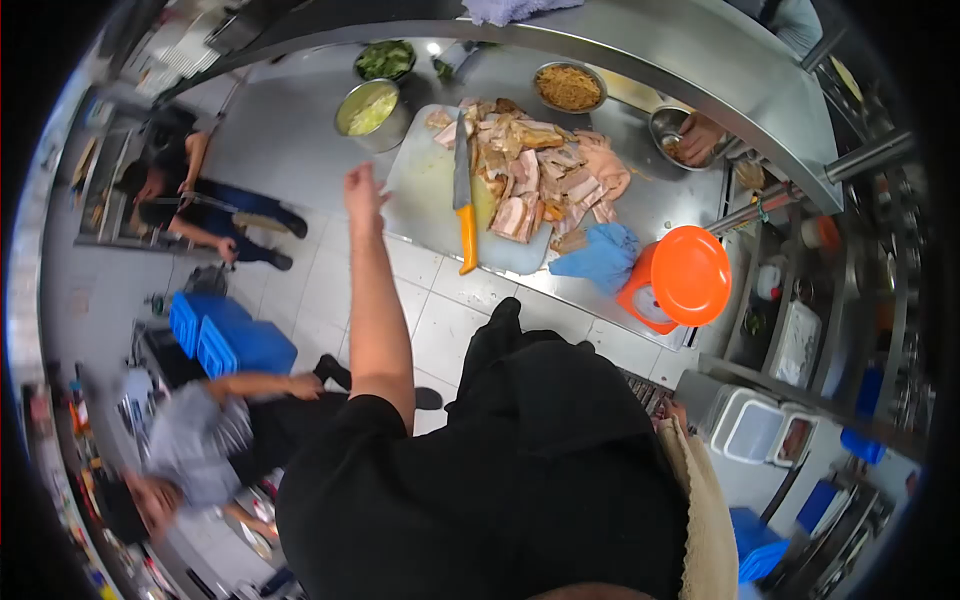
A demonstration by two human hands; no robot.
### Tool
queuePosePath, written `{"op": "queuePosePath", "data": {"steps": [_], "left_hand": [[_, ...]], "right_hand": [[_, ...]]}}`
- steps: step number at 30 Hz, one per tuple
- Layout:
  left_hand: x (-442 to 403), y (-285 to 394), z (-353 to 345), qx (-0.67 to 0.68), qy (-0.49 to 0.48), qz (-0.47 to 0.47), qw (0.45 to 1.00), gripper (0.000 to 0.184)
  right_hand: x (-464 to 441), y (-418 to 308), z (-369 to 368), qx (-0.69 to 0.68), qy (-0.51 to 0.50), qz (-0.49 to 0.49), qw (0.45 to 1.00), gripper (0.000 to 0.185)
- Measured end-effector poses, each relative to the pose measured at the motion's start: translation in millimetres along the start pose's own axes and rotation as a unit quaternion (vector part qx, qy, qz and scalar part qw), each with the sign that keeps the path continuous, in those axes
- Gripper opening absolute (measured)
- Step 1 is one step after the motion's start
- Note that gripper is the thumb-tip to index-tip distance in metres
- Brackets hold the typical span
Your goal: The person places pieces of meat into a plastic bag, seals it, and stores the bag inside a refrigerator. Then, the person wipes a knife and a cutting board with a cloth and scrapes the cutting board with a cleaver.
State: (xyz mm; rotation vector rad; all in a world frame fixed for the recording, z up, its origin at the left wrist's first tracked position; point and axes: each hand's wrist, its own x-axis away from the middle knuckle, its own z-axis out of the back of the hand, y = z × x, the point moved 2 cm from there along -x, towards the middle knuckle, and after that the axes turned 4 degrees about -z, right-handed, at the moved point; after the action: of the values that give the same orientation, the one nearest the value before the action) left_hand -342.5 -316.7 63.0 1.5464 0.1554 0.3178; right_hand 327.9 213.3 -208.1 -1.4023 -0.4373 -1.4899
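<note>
My left hand reaches forward just left of the cutting board, holding nothing, its fingers loosely apart. Only a small part of my right hand shows beside a beige cloth; its fingers are mostly hidden. On the board, a knife with an orange handle lies beside a pile of sliced, fatty meat. The pile spreads past the board's right side onto the steel table. A crumpled blue plastic bag or glove touches the orange scale, which carries an orange plate.
A pot of chopped pale vegetables, a bowl of leafy greens and a bowl of brown crumbly food stand behind. Another person's hand is in a metal bowl. Two people are on the left, near blue bins.
</note>
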Motion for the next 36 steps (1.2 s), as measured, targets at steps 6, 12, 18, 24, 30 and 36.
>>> {"op": "queuePosePath", "data": {"steps": [6,12,18,24,30,36], "left_hand": [[-186,-26,13,-0.077,0.018,0.024,0.997,0.066],[-254,-66,-4,0.050,0.031,-0.084,0.995,0.031],[-212,19,40,-0.181,0.103,-0.250,0.946,0.016],[-144,62,76,0.093,-0.058,-0.015,0.994,0.019],[19,91,54,0.052,-0.164,-0.048,0.984,0.014],[246,123,-53,0.085,-0.397,0.019,0.914,0.016]], "right_hand": [[56,65,-59,0.225,-0.045,0.018,0.973,0.041],[134,19,-113,-0.035,0.095,-0.008,0.995,0.033],[141,-38,-117,-0.133,0.151,0.050,0.978,0.028],[160,-81,-123,0.007,0.147,0.132,0.980,0.024],[321,-250,-185,0.101,-0.031,0.298,0.949,0.028],[424,-272,-153,-0.037,-0.239,0.391,0.888,0.033]]}}
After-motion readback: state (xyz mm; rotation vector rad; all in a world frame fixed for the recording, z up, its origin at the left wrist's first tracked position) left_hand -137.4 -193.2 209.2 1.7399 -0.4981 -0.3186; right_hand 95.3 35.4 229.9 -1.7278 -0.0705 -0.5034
